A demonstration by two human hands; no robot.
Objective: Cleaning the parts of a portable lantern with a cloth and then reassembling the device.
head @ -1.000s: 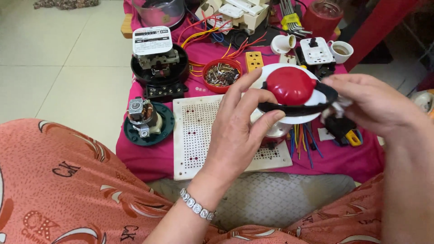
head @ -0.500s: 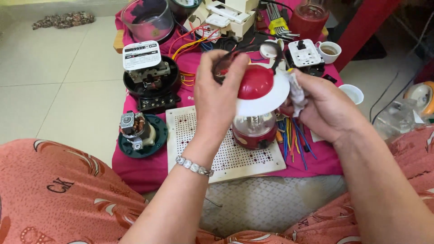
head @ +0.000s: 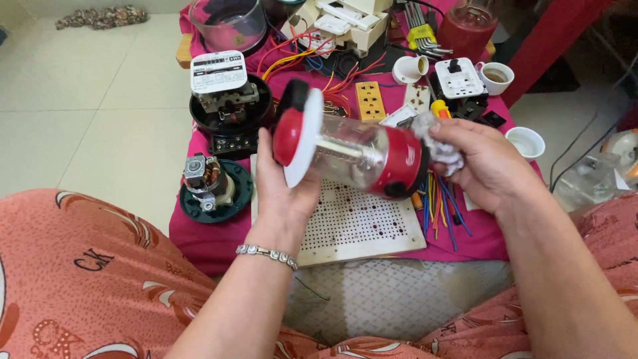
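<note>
Covering most of the low counter (head: pixel 219 246) was a magenta cloth, and on it lay a white perforated board (head: pixel 359 223), the largest flat thing there, directly beneath the work. Above that board the person held a red-and-clear lantern (head: pixel 352 153) on its side, whereas half a second earlier it had stood nearly upright with its red cap toward the camera; the tilt had brought the clear middle and the red base into full view, so the body could now be got at along its whole length. The left hand (head: pixel 286 189) was curled from below around the white disc and red cap at the lantern's top end, fingers half closed on the rim. The right hand (head: pixel 482 163) was closed around a crumpled grey-white cloth (head: pixel 435 143), pressing it against the red base. To the left of the board stood a black round meter housing (head: pixel 229 113) with a white label plate, and below it a small motor on a green disc (head: pixel 211 189). Just beside the right hand lay a bundle of coloured wires (head: pixel 438 209). Farther back sat a yellow socket plate (head: pixel 371 100), a white switch plate (head: pixel 458 78) and a cup (head: pixel 496 76) of brown drink.
</note>
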